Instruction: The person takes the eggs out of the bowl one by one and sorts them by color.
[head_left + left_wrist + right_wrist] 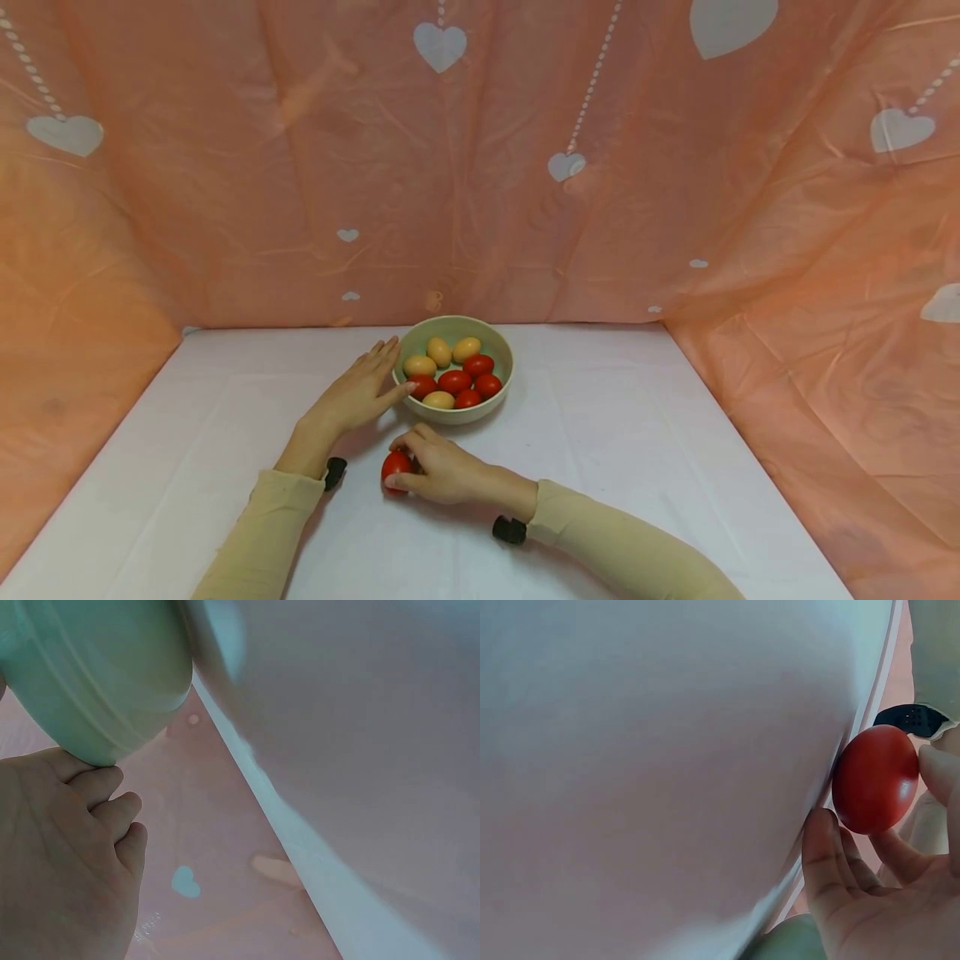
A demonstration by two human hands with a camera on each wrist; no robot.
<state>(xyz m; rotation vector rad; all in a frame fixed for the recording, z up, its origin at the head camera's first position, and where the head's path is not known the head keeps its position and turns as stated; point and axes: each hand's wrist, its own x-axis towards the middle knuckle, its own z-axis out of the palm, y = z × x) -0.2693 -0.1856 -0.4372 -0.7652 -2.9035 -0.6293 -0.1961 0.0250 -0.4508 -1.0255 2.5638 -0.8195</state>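
A pale green bowl (453,417) holds several red and beige eggs. My left hand (352,392) lies along its left side, fingers extended. In the left wrist view, fingertips meet the bowl's outer wall (112,682), while the thumb overlaps the near rim in the head view. In front of the bowl, my right hand (450,471) holds a red egg (397,471) between thumb and fingers, close over the table. The right wrist view shows the smooth red egg (875,780) with the thumb on one side and the fingers of the right hand (885,892) beneath it.
A white cloth covers the table (615,467). Behind it and at both sides hangs a pink-orange curtain (495,250) with white hearts. Each wrist carries a small black device, one by the left sleeve (266,508) and one by the right sleeve (600,533).
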